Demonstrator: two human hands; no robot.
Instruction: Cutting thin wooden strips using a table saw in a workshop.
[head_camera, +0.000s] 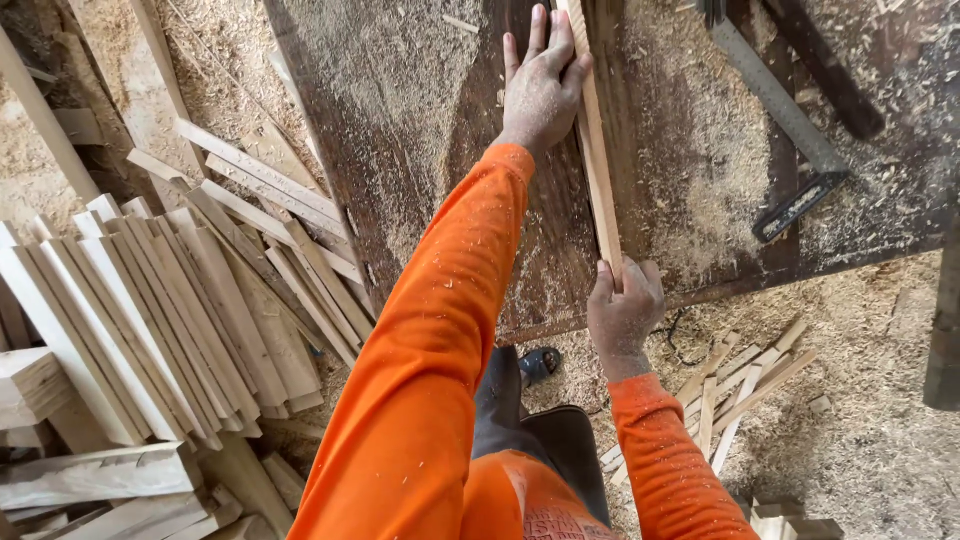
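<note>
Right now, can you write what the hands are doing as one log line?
left hand: flat against wooden strip | right hand: grips strip's near end | strip: lying on dusty table | floor: cut slats

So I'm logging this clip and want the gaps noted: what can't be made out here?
- Far end of the wooden strip: cut off by the top edge, head view.
- Its near end: covered by the right hand.
- Left hand palm contact: hidden by the hand's back.
- Metal square: upper part cut off by the top edge.
</note>
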